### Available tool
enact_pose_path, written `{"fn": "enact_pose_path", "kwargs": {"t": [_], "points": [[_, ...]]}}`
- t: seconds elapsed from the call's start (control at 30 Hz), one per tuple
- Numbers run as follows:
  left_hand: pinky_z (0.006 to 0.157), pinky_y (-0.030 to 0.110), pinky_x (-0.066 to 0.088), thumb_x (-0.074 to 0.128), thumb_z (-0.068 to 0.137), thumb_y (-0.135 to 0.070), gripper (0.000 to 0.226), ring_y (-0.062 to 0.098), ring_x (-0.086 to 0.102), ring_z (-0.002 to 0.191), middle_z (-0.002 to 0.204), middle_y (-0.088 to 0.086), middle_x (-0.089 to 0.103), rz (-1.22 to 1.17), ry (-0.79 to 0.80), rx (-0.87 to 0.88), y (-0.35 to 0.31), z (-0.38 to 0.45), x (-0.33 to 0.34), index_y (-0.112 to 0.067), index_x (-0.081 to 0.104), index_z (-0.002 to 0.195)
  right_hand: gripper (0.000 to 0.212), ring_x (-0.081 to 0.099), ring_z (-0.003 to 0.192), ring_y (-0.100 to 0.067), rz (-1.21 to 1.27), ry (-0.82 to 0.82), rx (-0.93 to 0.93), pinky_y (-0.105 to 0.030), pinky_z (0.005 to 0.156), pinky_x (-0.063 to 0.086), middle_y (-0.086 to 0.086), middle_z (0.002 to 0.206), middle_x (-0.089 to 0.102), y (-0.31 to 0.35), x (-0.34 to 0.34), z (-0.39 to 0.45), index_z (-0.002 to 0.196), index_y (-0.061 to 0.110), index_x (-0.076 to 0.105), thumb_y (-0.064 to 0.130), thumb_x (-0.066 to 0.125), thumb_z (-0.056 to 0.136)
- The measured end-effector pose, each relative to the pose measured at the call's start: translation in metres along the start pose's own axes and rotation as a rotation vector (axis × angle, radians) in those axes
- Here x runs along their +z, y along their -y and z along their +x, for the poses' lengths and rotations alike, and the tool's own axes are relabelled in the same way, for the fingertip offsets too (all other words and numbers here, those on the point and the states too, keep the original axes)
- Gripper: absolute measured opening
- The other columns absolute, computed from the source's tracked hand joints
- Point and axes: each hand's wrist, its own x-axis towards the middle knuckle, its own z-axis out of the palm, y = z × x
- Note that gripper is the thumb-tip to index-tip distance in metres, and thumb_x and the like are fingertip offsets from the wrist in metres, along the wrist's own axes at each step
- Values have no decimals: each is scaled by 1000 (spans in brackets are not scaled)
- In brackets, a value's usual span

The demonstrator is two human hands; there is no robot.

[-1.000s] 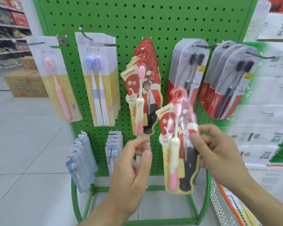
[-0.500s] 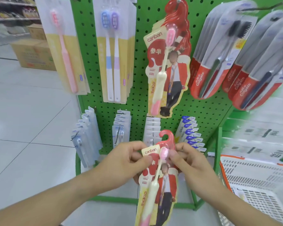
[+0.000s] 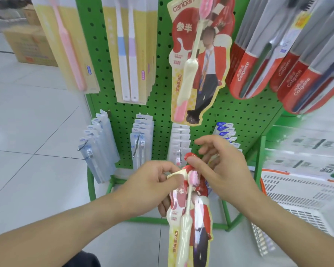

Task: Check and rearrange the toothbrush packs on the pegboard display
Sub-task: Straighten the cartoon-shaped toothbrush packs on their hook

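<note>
Two bare hands meet low in front of the green pegboard (image 3: 162, 54), sharing one red and cream canban toothbrush pack (image 3: 189, 218) that hangs down toward the floor, clear of the board. The left hand (image 3: 152, 187) pinches the pack's upper left corner between thumb and curled fingers. The right hand (image 3: 222, 168) has its thumb pressed on the red hook-shaped top of the pack, with the other fingers loosely bent behind it; how firmly they close on the card cannot be told.

On the pegboard above the hands hangs a matching canban pack (image 3: 199, 60). Left of it on the board are a twin-brush pack (image 3: 127, 49) and, further left, a pink-brush pack (image 3: 66, 43). Right of it, off the board's right side, hang red Colgate packs (image 3: 262, 60). Along the pegboard's lower rows sit small pale blue packs (image 3: 98, 147) on metal hooks.

Left of the pegboard lies a pale tiled floor (image 3: 27, 132) with a cardboard box (image 3: 27, 45) standing on it. Right of the pegboard's foot is a white plastic basket (image 3: 301, 191) with an orange rim.
</note>
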Motion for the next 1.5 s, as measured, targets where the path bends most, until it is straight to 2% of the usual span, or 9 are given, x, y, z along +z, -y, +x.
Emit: {"fn": "enact_pose_path", "kwargs": {"t": [0.07,0.17,0.3,0.4,0.53,0.83,0.93,1.2,1.5], "points": [[45,31,54,57,101,-19,17,29,63,50,68,22,71,-1,-38,5,0,1,2,-4,64,96,11,59,63,-14,-10,51,-75,-22,57,45,7,72,63,-2,-3,2,95,27,67,37,67,92],[46,33,55,58,101,-17,17,27,63,48,64,20,71,5,-60,-12,1,2,2,-2,64,94,24,57,54,-11,-46,193,-162,-19,53,43,7,63,62,-8,-5,0,91,21,66,38,53,102],[43,30,54,59,100,-18,24,21,63,43,61,13,70,-35,-47,-47,1,2,3,6,60,96,35,59,57,-16,-24,259,-145,-37,55,47,1,64,63,-11,-6,-3,91,19,67,46,48,101],[44,31,55,57,101,-19,24,25,65,46,69,22,72,-28,-49,-49,0,3,2,4,60,97,26,66,66,-11,0,314,-158,-20,58,48,9,71,67,-9,-5,-4,99,19,70,43,63,93],[45,30,55,57,101,-21,25,29,62,48,74,28,70,-60,-42,-61,1,3,3,3,60,99,26,64,64,-9,-52,329,-162,-11,60,43,13,71,62,-10,-1,-7,113,22,64,27,73,90],[46,30,56,52,102,-22,23,24,67,49,67,16,72,-119,-28,-116,-3,2,8,-1,58,93,15,54,57,-14,-197,92,-95,-30,52,38,15,56,54,-1,25,-13,83,27,44,36,51,92],[46,29,55,52,102,-20,26,23,67,50,68,17,71,-130,-50,-136,-4,2,7,1,61,92,20,50,48,-5,-150,126,-117,-16,51,31,18,48,47,-2,26,-10,84,28,42,32,53,101],[48,32,56,47,105,-16,25,23,65,50,63,13,68,-137,-174,-131,3,-2,3,1,62,94,28,51,61,-4,-91,305,-260,-11,62,35,9,69,54,-13,21,-4,121,18,59,33,62,98],[50,34,57,47,104,-16,23,28,65,55,69,21,68,-104,-256,6,5,-5,-5,1,62,100,32,43,50,-2,-127,126,-265,-21,52,34,8,62,46,0,35,-11,129,25,51,30,57,98]]}}
